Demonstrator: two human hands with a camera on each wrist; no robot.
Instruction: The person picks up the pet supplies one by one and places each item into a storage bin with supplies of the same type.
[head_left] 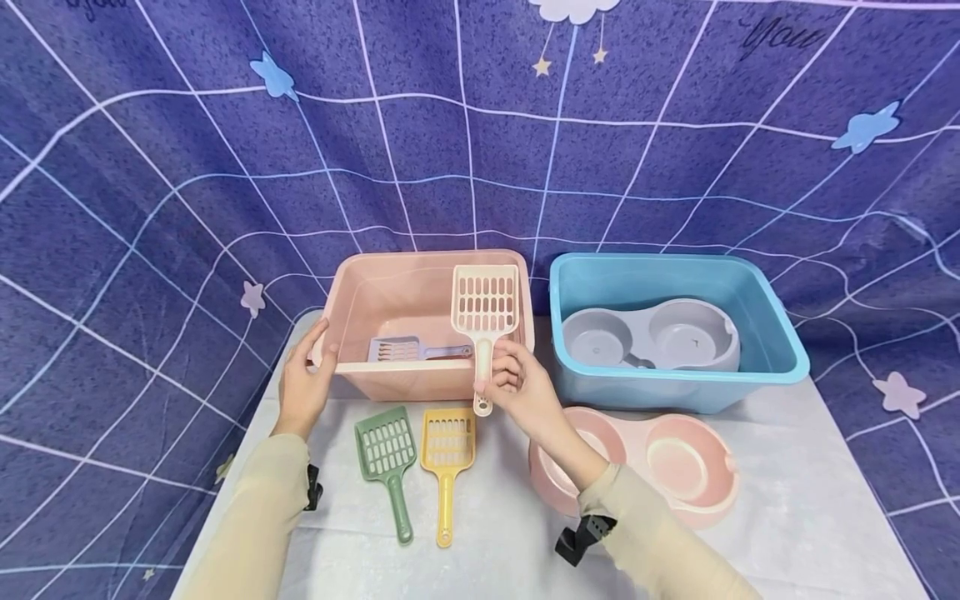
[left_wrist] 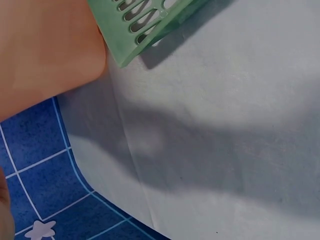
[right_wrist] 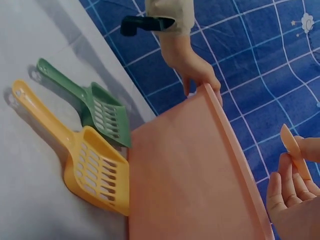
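Note:
My right hand [head_left: 528, 396] pinches the handle of a cream litter scoop [head_left: 483, 332], its slotted head raised over the right part of a pink litter box [head_left: 420, 382]. In the right wrist view only the end of the scoop's handle [right_wrist: 289, 141] shows between thumb and fingers. With thumb and fingers about the rim, my left hand [head_left: 302, 387] grips the box's left end. Inside the box lies a lavender scoop [head_left: 397, 342], partly hidden by the front wall and the cream scoop. A green scoop [head_left: 388, 450] and a yellow scoop [head_left: 447, 458] rest in front of it.
To the right stands a blue litter box [head_left: 660, 375] holding a grey double bowl [head_left: 637, 325]. A pink double bowl [head_left: 678, 467] sits before it, partly behind my right forearm. A purple-blue patterned curtain [head_left: 420, 150] hangs behind the white-covered table [head_left: 495, 558].

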